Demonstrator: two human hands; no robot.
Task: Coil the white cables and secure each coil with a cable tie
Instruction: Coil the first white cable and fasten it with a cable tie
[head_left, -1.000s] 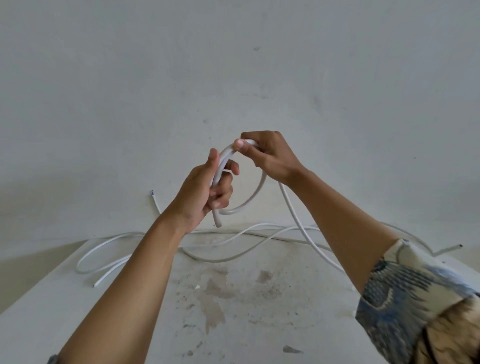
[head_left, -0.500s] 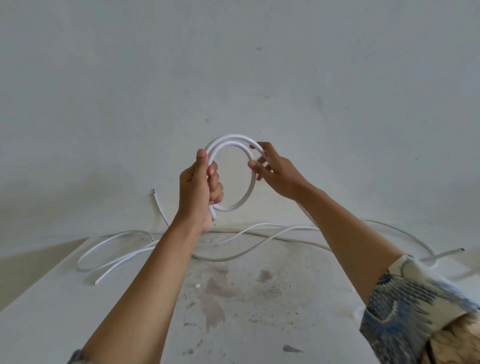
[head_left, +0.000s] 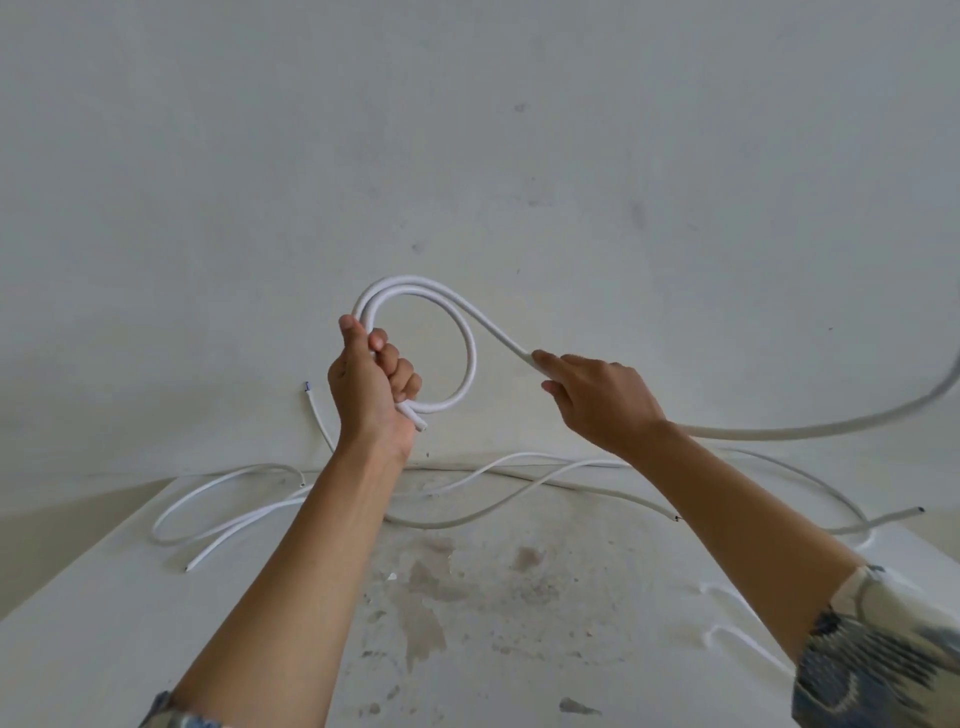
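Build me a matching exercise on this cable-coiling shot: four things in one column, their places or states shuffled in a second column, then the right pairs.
Things
1. left hand
2. right hand
3. loose white round cables
4. blue patterned fabric sleeve

Places or states
A. lie slack on the stained white table, near the wall
B. covers the right forearm, bottom right corner
C. grips the raised white cable coil where its turns meet
D. holds the cable run leaving the coil's top

Pairs: 1-C, 2-D, 3-A, 4-B
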